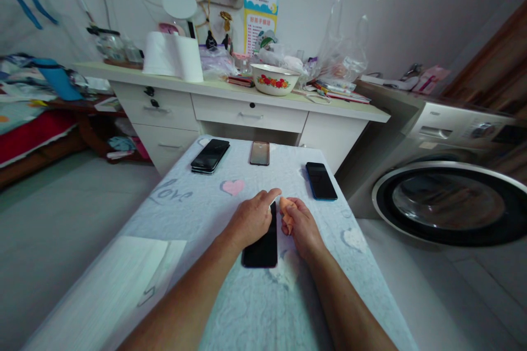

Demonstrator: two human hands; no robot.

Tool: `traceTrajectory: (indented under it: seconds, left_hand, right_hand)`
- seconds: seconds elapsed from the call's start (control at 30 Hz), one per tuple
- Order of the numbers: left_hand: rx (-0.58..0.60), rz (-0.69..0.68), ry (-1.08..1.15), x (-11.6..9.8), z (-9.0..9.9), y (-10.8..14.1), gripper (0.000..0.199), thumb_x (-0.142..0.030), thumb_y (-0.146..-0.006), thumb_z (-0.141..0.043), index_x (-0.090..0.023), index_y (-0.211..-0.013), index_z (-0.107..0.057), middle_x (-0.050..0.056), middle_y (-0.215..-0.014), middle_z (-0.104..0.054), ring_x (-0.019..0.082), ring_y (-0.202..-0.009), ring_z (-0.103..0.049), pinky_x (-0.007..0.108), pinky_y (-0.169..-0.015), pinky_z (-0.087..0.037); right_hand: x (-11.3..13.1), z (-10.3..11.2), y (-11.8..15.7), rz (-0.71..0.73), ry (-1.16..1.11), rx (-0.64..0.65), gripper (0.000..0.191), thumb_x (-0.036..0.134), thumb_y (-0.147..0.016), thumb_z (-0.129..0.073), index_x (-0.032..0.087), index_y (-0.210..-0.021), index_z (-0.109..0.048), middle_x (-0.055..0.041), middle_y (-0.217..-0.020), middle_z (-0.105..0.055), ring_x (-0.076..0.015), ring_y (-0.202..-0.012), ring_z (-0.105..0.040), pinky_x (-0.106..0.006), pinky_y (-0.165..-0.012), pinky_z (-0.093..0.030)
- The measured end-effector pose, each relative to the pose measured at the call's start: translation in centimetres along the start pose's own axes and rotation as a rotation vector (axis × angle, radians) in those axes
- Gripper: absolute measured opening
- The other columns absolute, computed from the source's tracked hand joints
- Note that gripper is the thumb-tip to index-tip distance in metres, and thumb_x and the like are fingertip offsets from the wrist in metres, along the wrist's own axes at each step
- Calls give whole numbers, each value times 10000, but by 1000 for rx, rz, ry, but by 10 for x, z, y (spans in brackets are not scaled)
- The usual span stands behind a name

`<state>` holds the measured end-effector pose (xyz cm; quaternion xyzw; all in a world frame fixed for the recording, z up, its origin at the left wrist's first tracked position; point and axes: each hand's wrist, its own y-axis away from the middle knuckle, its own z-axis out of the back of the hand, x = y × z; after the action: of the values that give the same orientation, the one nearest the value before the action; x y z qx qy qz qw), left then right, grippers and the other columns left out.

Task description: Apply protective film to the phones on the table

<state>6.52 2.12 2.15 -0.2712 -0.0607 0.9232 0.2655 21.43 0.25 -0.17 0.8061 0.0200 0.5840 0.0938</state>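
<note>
A black-screened smartphone (pixel 263 247) lies face up in front of me, its upper part covered by my left hand (pixel 252 218). That hand is closed at the phone's upper left edge, its foremost finger reaching to the right past the top. Something whitish shows just under this finger, too small to make out. My right hand (pixel 302 222), just right of the phone, is closed on a crumpled orange cloth (pixel 287 215). The cloth is apart from the screen or barely beside it; I cannot tell which.
On the patterned tablecloth (pixel 206 214) lie stacked phones (pixel 211 154), a translucent phone case (pixel 259 153) and a blue-edged phone (pixel 321 181). A white desk (pixel 251 112) bearing a floral bowl (pixel 274 80) stands behind. At right is a washing machine (pixel 444 126) with a round door.
</note>
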Motion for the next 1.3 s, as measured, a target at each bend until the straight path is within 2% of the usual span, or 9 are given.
traceTrajectory:
  seconds: [0.23,0.57,0.77,0.83,1.0,1.07,1.17,1.3]
  left_hand:
    - [-23,-3,-21,-1,1,-1,569,-77,-819,-419,-258,-1350,-324,73,-1215,-562,207,-1128,-565,327,-934,-459]
    - [-69,-21,31,1,1,0,531,-82,-809,-439,-249,-1308,-366,65,-1228,-567,197,-1132,-562,332,-963,-452]
    - [-193,-5,79,1,5,0,600,-121,-810,-460,-236,-1368,-272,78,-1273,-535,209,-1144,-548,335,-940,-459]
    - [-221,38,105,1,7,0,577,-140,-797,-482,-207,-1337,-289,92,-1243,-552,223,-1121,-563,341,-910,-473]
    - [-246,100,146,4,8,-1,440,-162,-810,-466,-185,-1237,-361,88,-1113,-602,231,-1026,-602,354,-856,-488]
    - [-275,80,150,5,8,-1,439,-165,-826,-455,-191,-1256,-369,88,-1165,-584,225,-1078,-576,359,-902,-470]
    - [-302,52,140,6,8,-2,464,-180,-843,-460,-225,-1299,-384,66,-1227,-564,209,-1125,-549,352,-963,-439]
    - [-261,29,140,5,8,-2,454,-202,-864,-456,-245,-1314,-409,51,-1209,-584,198,-1120,-559,338,-979,-434]
  right_hand:
    - [1,0,0,13,-10,14,236,328,-713,-564,201,-904,-506,44,-665,-527,-68,-430,-412,-191,-362,-329]
    - [7,5,1,31,-25,15,207,291,-703,-565,198,-882,-517,34,-673,-542,-64,-419,-416,-183,-358,-324]
    - [26,14,2,80,-39,-74,220,340,-680,-627,204,-813,-516,53,-608,-515,-67,-407,-393,-177,-340,-283]
    - [30,20,1,132,9,-134,240,406,-713,-629,204,-763,-507,50,-587,-523,-68,-401,-387,-184,-350,-286]
    - [28,37,-3,236,393,-247,388,514,-781,-578,182,-597,-500,22,-488,-497,-82,-397,-397,-208,-383,-284]
    - [26,41,-5,272,491,-288,336,493,-755,-614,180,-655,-543,17,-518,-522,-109,-438,-470,-218,-422,-338]
    - [23,43,-9,323,627,-317,290,424,-713,-648,185,-874,-621,27,-603,-557,-146,-518,-563,-246,-506,-421]
    - [15,43,-14,309,751,-252,353,348,-745,-600,198,-1064,-627,52,-586,-523,-146,-507,-585,-265,-558,-449]
